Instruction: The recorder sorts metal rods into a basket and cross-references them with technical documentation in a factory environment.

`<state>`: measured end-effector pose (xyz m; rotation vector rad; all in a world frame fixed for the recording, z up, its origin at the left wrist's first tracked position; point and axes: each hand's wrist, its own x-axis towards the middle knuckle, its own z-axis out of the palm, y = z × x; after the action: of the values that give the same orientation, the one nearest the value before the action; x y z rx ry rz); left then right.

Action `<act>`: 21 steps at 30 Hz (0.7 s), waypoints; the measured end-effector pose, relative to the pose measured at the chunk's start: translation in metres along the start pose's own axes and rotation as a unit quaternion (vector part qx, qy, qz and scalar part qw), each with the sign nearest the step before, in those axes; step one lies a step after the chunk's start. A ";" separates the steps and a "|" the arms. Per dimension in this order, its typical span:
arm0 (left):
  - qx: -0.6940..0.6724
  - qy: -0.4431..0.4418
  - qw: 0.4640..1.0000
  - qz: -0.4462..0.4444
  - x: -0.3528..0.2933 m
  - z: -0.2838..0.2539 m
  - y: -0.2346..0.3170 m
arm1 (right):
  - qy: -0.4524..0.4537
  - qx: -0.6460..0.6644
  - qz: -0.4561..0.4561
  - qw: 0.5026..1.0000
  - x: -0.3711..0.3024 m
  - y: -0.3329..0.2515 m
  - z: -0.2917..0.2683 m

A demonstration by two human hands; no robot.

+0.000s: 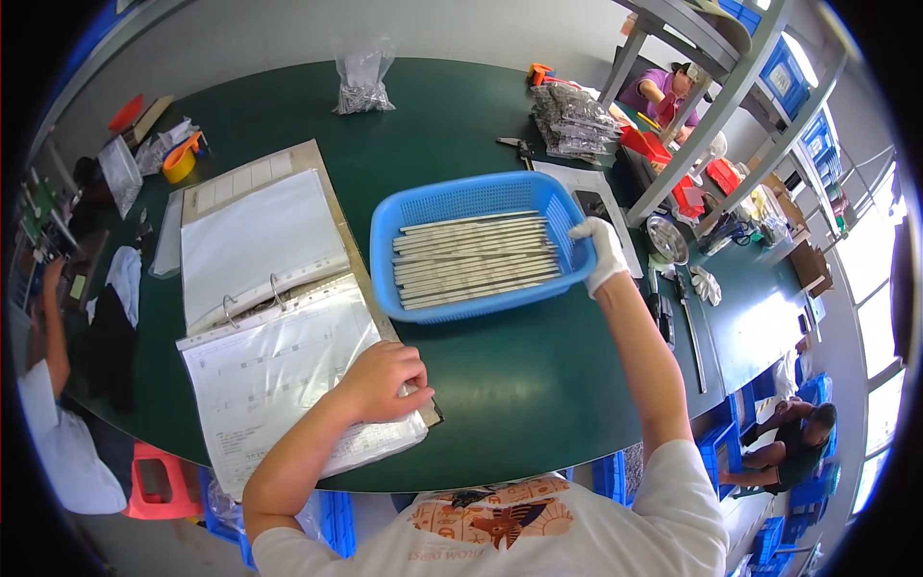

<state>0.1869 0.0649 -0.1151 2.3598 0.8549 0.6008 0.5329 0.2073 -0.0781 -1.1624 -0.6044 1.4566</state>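
A blue plastic basket [385, 260] stands on the dark green table in front of me, holding a row of several thin, pale metal strips [476, 262]. My right hand [600, 252], in a white glove, is closed on the basket's right rim. To the left lies an open ring binder [279, 279] with papers in clear plastic sleeves [279, 361]. My bare left hand [385, 382] rests at the right edge of the lower sleeves, fingers curled; what they hold, if anything, is hidden.
Bagged parts [575, 120] are piled at the back right, near a caliper [517, 146]. A clear bag [364, 82] stands at the far edge. A metal bowl [667, 239] and a loose glove [706, 286] lie right. Other people sit around, one beyond the shelf posts [707, 120].
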 end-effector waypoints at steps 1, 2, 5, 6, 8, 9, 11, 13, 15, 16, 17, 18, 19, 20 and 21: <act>-0.002 0.003 1.000 -0.003 -0.001 0.001 0.000 | -0.001 -0.021 -0.013 1.000 0.008 0.002 0.009; 0.012 0.010 1.000 0.007 0.000 0.002 0.001 | -0.001 -0.067 -0.017 0.998 0.014 0.000 0.018; 0.040 0.028 0.999 0.019 0.000 0.005 0.003 | -0.018 -0.075 0.002 0.997 0.031 -0.004 0.028; 0.056 0.035 0.997 0.029 0.000 0.007 0.005 | -0.012 -0.083 0.000 0.996 0.037 -0.006 0.032; 0.069 0.031 0.997 0.026 0.004 0.010 0.009 | 0.007 -0.108 0.001 0.994 0.052 -0.007 0.022; 0.083 0.025 0.996 0.028 0.006 0.011 0.010 | 0.022 -0.123 0.001 0.992 0.055 -0.007 0.018; 0.104 0.034 0.993 0.032 0.004 0.017 0.008 | 0.033 -0.154 -0.019 0.987 0.054 -0.002 0.017; 0.125 0.040 0.991 0.041 0.008 0.017 0.010 | 0.084 -0.374 -0.120 0.916 0.052 0.001 0.011; 0.162 0.067 0.982 0.073 0.008 0.019 0.016 | 0.183 -0.676 -0.196 0.686 0.026 -0.009 0.037; 0.166 0.061 0.982 0.072 0.008 0.020 0.019 | 0.187 -0.697 -0.305 0.621 0.018 -0.010 0.047; 0.199 0.058 0.975 0.077 0.008 0.023 0.021 | 0.186 -0.706 -0.409 0.547 0.018 -0.006 0.054; 0.233 0.055 0.968 0.080 0.006 0.025 0.022 | 0.133 -0.701 -0.419 0.561 0.024 -0.001 0.065; 0.237 0.050 0.968 0.067 0.002 0.029 0.025 | 0.073 -0.694 -0.430 0.573 0.030 0.007 0.077; 0.274 0.091 0.957 0.038 0.000 0.032 0.029 | -0.014 -0.715 -0.422 0.557 0.034 0.014 0.087; 0.313 0.131 0.941 0.007 -0.003 0.035 0.034 | -0.026 -0.769 -0.368 0.522 0.039 0.020 0.092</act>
<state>0.2190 0.0290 -0.1208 2.8910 1.3051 0.7437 0.4462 0.2602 -0.0730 -1.6691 -2.3340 -0.1946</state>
